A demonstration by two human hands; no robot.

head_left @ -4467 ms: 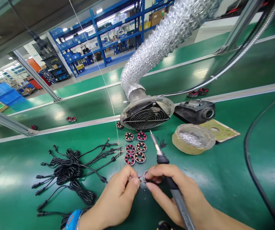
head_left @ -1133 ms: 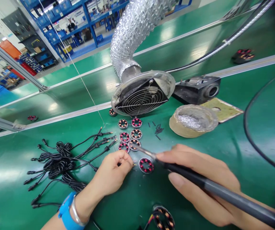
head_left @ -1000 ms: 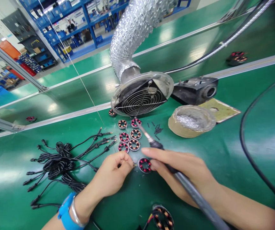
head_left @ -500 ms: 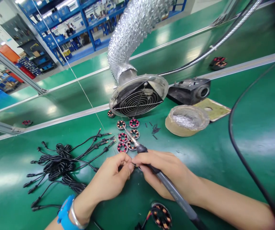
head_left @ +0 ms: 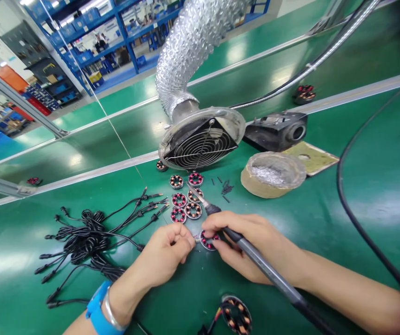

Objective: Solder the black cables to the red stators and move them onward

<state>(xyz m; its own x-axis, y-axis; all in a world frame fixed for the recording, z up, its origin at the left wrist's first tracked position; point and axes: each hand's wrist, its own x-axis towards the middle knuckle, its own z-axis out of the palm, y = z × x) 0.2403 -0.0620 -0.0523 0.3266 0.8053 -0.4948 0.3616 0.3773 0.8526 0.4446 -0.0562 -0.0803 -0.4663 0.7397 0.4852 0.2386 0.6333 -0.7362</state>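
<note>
My left hand is closed in a pinch beside a red-wound motor stator. Thin wire ends run from its fingertips to the stator's edge. A black cable leads into this hand from the left. My right hand grips a soldering iron like a pen, its metal tip pointing up and left, above the grouped stators. The thumb and fingers of the same hand also touch the red stator. Nearer to me lies a copper-wound stator with coloured leads.
Coiled black cables lie at left. Behind the stators stands a fume extractor fan on a silver duct. Short black tube pieces, a round tub and a black iron holder sit right of it. A dark cord hangs at far right.
My right hand has shifted slightly right, and a red stator now shows between the hands. The iron's tip has moved right, off the upper left stator. My left hand stays nearly still.
</note>
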